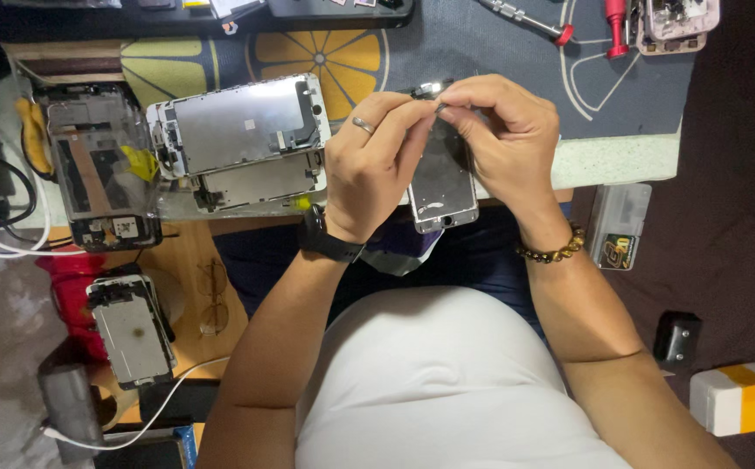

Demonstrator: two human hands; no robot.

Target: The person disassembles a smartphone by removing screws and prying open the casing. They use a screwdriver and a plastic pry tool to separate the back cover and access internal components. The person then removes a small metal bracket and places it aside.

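Two hands are meeting above the desk point(620, 161) edge: your left hand point(373, 165) and right hand point(503, 139) are pinching a small part at the top of a white phone screen panel point(442, 187), which is hanging upright between them. Just left, two more screen panels point(238, 143) are lying stacked, and red-handled screwdrivers point(613, 26) are resting well apart near the far edge.

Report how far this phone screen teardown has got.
Done: two stripped screen panels lie stacked left of the hands. In hand: both the left hand and right hand pinch a small part at the top of a white screen assembly. Left: that part is not yet free.
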